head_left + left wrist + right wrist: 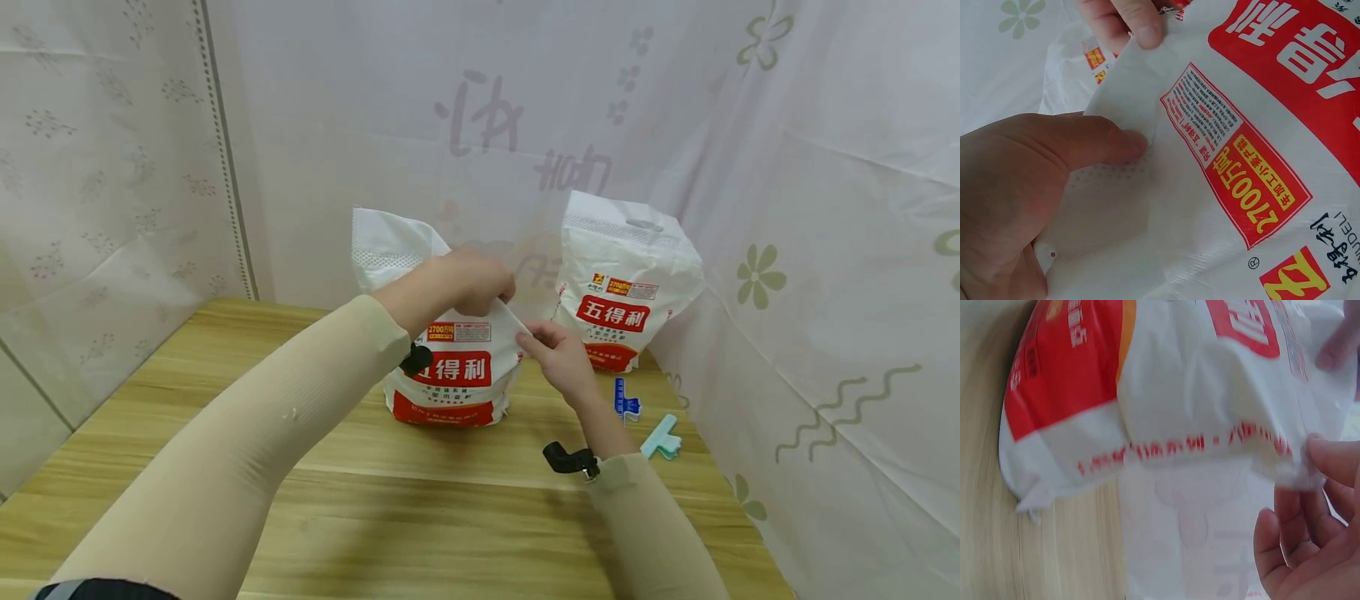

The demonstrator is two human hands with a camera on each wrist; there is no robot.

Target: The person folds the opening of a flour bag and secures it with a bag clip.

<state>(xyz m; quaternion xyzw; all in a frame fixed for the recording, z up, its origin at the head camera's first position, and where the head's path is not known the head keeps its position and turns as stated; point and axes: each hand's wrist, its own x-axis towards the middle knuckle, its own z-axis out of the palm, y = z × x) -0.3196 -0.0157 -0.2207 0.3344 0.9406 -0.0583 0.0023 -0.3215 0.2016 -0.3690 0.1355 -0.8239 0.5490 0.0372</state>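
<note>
A white flour bag [453, 400] with red panels and Chinese print stands upright on the wooden table. Its top is bent over on the right side, while the left top corner still sticks up. My left hand [472, 283] pinches the top edge, its thumb pressed on the plastic in the left wrist view [1029, 169]. With thumb and fingers my right hand [558, 358] pinches the bag's right upper edge; in the right wrist view this hand [1316, 519] has its other fingers loosely curled below the edge.
Behind to the right stands a second, similar flour bag [618, 283], its top upright. A blue clip [627, 402] and a light green clip [662, 437] lie on the wooden table [360, 517] at the right. Patterned white cloth [337, 108] hangs around the table.
</note>
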